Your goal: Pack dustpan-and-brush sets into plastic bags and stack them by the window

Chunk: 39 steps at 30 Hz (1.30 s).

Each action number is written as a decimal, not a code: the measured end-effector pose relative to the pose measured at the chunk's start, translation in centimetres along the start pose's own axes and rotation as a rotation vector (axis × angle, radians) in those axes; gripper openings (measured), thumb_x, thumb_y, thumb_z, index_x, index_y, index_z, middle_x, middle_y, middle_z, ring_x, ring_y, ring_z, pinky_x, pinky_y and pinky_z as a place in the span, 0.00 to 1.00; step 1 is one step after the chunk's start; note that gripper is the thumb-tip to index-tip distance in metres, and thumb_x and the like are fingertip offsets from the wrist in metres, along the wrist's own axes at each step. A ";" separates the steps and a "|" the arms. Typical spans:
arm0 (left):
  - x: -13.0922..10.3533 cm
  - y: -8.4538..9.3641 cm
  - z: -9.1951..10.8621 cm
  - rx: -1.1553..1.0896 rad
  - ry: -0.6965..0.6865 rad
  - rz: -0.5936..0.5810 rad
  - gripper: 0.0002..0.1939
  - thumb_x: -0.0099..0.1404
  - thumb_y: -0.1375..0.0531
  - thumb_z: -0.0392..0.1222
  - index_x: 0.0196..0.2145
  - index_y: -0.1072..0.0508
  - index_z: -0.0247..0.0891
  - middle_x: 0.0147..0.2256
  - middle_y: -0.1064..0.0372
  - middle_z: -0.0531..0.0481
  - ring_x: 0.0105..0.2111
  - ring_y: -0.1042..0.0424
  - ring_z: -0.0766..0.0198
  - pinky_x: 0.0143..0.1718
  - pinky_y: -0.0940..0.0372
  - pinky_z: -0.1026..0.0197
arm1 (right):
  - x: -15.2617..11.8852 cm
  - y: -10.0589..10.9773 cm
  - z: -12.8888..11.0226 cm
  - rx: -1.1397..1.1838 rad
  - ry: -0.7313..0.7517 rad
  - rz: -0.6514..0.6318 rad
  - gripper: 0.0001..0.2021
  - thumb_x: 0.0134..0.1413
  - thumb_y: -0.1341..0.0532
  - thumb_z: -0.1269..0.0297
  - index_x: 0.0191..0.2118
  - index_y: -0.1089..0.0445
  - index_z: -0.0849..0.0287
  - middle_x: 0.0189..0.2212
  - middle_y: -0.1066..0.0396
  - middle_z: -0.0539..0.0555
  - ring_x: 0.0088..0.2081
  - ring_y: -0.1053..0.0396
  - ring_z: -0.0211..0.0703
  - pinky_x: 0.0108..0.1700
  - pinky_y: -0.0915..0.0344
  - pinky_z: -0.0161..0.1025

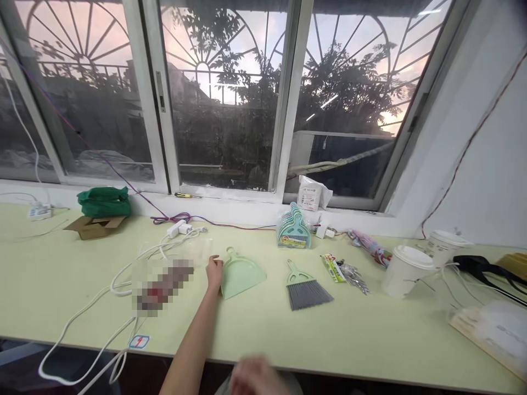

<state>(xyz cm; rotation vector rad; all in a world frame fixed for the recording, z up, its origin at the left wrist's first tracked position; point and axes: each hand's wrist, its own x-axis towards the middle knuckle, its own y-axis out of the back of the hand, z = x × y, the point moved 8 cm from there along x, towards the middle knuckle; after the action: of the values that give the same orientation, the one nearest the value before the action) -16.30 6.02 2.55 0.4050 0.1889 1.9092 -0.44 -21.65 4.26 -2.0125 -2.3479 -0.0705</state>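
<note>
Green dustpan flat on the table, the brush lying apart to its right. The left hand, fingers curled, is at the pan's left edge; whether it grips cannot be told. The right hand, near the table's front edge, is too blurred to read. A leftward sweep by the left hand could snag the white cable, dragging its loops.

Person's upper limbs and a portion of clothing, viewed from the head.
Left forearm: bare, slender, narrowing at the wrist; left hand: bare, with short-looking fingers. Right hand: bare, its outline and fingers blurred by motion. Grayish cloth: plain, partly hidden at the lower edge; garment type indeterminable.
</note>
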 end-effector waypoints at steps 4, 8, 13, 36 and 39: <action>-0.9 0.4 1.4 0.098 -0.042 0.023 0.21 0.62 0.49 0.39 0.53 0.39 0.34 0.33 0.27 0.45 0.36 0.27 0.57 0.40 0.35 0.57 | 6.7 15.2 -3.6 -0.351 0.062 0.534 0.25 0.50 0.46 0.38 0.32 0.27 0.57 0.30 0.26 0.58 0.28 0.31 0.44 0.34 0.34 0.42; -1.0 -0.8 2.1 0.196 -0.089 -0.135 0.13 0.62 0.47 0.43 0.43 0.31 0.37 0.31 0.27 0.46 0.35 0.28 0.56 0.38 0.36 0.58 | 10.7 23.4 -4.1 -1.031 -0.149 0.665 0.15 0.56 0.44 0.56 0.41 0.27 0.59 0.46 0.28 0.63 0.50 0.34 0.53 0.50 0.41 0.47; -0.5 -2.4 1.9 0.271 -0.158 -0.271 0.05 0.58 0.43 0.42 0.30 0.29 0.39 0.26 0.29 0.49 0.31 0.29 0.58 0.34 0.38 0.60 | 12.4 24.1 -1.4 -1.392 -0.322 0.541 0.10 0.59 0.45 0.68 0.42 0.28 0.60 0.47 0.29 0.64 0.51 0.35 0.54 0.51 0.46 0.50; -3.7 -4.1 3.7 0.633 -0.253 -0.332 0.09 0.59 0.45 0.43 0.30 0.27 0.38 0.32 0.27 0.43 0.34 0.29 0.55 0.32 0.42 0.62 | 14.7 20.8 -1.8 -1.323 -0.398 0.314 0.13 0.51 0.39 0.62 0.42 0.27 0.61 0.43 0.27 0.62 0.48 0.32 0.51 0.47 0.44 0.45; -6.1 -5.8 4.8 0.650 -0.375 -0.425 0.10 0.61 0.46 0.44 0.30 0.27 0.38 0.31 0.27 0.43 0.33 0.29 0.56 0.32 0.43 0.61 | 16.5 16.1 -2.6 -1.347 -0.250 0.227 0.10 0.53 0.41 0.64 0.39 0.26 0.59 0.41 0.25 0.59 0.46 0.31 0.48 0.48 0.46 0.44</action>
<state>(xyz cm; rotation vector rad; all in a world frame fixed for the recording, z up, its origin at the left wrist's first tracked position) -7.47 2.23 4.00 1.0561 0.5990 1.2892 13.02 -3.10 7.97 -2.7864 -2.3529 -1.9191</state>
